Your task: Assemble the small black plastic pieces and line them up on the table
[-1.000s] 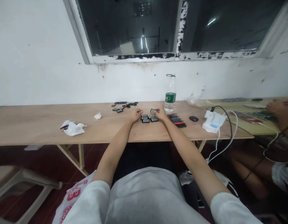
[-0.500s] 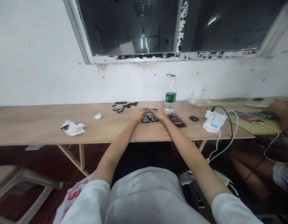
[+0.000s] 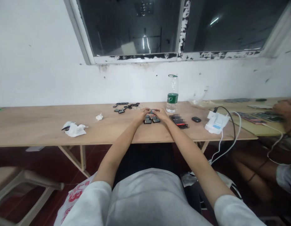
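Between my fingertips is a small flat dark grey-green piece [image 3: 151, 111]; its exact kind is too small to make out. My left hand [image 3: 142, 115] pinches it from the left. My right hand [image 3: 161, 114] grips its other side, fingers curled. Just below my hands several similar small dark pieces with black edges [image 3: 155, 120] lie grouped on the wooden table [image 3: 107, 131]. Further back on the left, more black and grey-green pieces [image 3: 121, 111] are scattered, with tiny light-coloured bits [image 3: 136, 107] beside them.
Right of my hands are a water bottle [image 3: 172, 102], a phone [image 3: 179, 121], a small black case [image 3: 196, 119] and a white power strip [image 3: 216, 122] with cables. Crumpled tissues [image 3: 75, 129] lie left. A co-worker's hand [image 3: 285, 110] is at the far right.
My hands stay in nearly the same place, with the small piece turned slightly between the fingertips. At the far right the co-worker's hand has shifted slightly.
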`<state>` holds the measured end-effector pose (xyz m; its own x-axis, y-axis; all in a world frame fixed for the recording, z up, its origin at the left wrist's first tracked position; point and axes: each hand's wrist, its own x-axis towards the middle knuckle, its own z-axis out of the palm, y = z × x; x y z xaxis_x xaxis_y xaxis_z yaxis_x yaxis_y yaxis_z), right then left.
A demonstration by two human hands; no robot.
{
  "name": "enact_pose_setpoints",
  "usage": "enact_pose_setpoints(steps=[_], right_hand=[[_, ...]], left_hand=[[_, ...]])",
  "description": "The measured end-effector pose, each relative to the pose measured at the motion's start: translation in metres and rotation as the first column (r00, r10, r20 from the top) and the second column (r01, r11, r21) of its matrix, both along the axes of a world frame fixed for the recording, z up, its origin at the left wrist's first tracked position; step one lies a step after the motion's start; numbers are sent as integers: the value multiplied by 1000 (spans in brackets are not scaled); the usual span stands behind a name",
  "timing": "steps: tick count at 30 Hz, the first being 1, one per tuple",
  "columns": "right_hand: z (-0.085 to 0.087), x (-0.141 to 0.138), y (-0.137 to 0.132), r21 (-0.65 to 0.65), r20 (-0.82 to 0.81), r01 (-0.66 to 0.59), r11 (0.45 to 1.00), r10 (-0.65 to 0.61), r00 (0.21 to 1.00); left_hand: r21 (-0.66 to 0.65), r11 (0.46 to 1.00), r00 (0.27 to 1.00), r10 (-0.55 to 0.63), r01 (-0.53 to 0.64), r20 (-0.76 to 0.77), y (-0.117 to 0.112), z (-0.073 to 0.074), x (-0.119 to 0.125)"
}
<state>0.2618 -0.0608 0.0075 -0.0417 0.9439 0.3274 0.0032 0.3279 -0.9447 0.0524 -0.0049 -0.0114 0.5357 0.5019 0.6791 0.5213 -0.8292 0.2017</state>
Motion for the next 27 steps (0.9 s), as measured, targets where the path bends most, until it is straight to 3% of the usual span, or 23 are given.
enact_pose_setpoints(steps=[12,27], right_hand=[[-2,4,1,1,-38,-71,997,71,997],[-5,3,3,-45,-57,-61,997,59,997]], left_hand=[[38,998,999,-41,42,-24,-14,5,-2],[29,999,999,-36,35,23,-10,2,3]])
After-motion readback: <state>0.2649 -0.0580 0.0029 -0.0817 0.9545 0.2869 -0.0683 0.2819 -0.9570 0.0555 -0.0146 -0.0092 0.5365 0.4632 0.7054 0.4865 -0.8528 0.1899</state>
